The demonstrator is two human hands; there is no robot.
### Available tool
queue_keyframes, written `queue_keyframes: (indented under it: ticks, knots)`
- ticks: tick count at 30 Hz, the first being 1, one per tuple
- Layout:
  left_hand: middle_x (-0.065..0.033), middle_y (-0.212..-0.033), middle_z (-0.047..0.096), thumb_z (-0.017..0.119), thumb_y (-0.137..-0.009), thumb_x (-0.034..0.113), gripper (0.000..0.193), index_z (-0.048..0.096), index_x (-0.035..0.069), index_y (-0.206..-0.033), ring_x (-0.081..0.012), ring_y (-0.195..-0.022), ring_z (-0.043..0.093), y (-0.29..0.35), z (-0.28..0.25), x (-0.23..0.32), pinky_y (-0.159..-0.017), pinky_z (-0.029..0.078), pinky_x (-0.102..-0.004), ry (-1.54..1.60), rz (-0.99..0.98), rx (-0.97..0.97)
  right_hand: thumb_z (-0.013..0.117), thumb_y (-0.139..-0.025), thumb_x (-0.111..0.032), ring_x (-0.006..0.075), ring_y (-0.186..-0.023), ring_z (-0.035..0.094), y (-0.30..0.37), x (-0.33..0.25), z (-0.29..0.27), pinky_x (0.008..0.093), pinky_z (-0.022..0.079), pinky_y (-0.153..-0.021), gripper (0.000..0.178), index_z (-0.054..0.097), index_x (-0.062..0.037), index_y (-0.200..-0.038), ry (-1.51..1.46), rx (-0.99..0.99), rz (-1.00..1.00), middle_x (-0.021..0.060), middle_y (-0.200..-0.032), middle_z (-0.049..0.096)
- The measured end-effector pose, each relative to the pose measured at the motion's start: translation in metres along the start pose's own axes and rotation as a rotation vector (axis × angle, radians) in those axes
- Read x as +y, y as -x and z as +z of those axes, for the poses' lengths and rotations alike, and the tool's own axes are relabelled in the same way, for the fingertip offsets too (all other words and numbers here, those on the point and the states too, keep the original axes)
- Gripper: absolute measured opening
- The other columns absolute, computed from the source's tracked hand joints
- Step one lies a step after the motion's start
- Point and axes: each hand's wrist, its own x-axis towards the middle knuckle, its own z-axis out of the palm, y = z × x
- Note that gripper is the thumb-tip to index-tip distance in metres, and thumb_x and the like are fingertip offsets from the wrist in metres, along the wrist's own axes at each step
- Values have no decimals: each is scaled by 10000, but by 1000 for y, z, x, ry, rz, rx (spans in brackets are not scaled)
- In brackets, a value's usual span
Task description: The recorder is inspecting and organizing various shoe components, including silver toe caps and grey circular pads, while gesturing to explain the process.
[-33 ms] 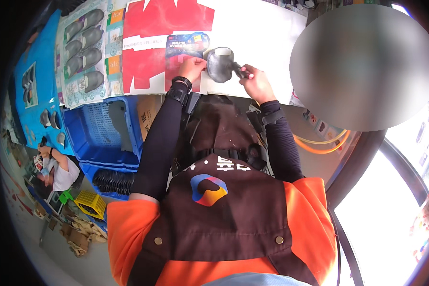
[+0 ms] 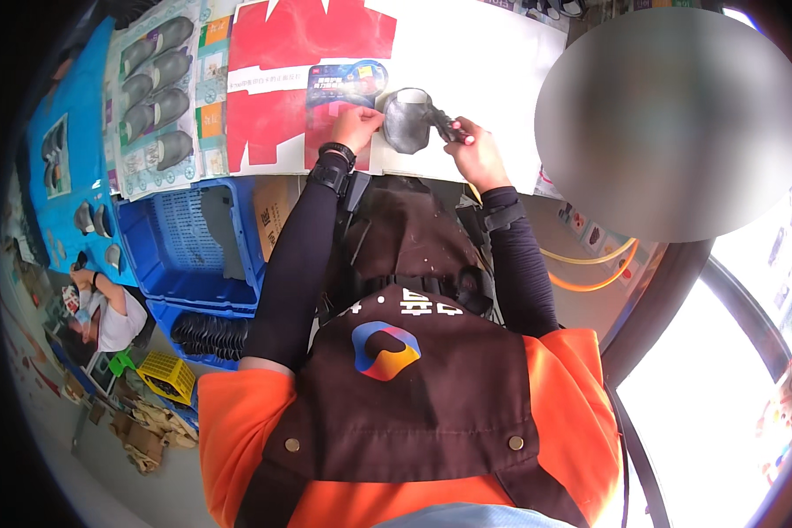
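Lying flat on the white table (image 2: 493,79), red cardboard (image 2: 282,88) sits under a grey insole (image 2: 407,121), pinched by the left hand (image 2: 356,128). The right hand (image 2: 477,157) is clenched around a dark tool (image 2: 444,123), which could slip and gouge the insole.

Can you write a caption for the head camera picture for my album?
A person's left hand and right hand hold a grey curved piece over a white worktable.

Workshop packing bench: blue crates (image 2: 180,242), flat red cartons (image 2: 273,79), stacked parts (image 2: 209,334).
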Motion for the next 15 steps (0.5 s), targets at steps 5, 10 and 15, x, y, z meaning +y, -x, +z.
queue_keyframes:
  ticks: [5,10,15]
  knots:
    - [-113,-800,753,715,-835,186,128,778,76,-816,-225,-780,728,32,14,36,-706,553,-367,-166,6,242,633,-792,-136,281,-748,621,5,45,-13,399,494,-696,231,637,27,-956,-257,-224,-38,146,-787,651]
    - [-192,-774,732,762,-716,315,260,780,63,-776,-309,-738,728,23,44,36,-734,564,-417,-205,12,211,589,-812,-34,438,-901,620,21,124,-28,484,491,-839,326,539,37,-1126,196,201,27,261,-958,635]
    - [-208,-678,686,722,-766,316,307,728,22,-682,-315,-666,708,46,37,73,-663,534,-436,-240,84,186,584,-845,-57,497,-1144,494,7,204,-25,558,417,-1005,303,475,69,-1098,551,402,87,317,-1160,533]
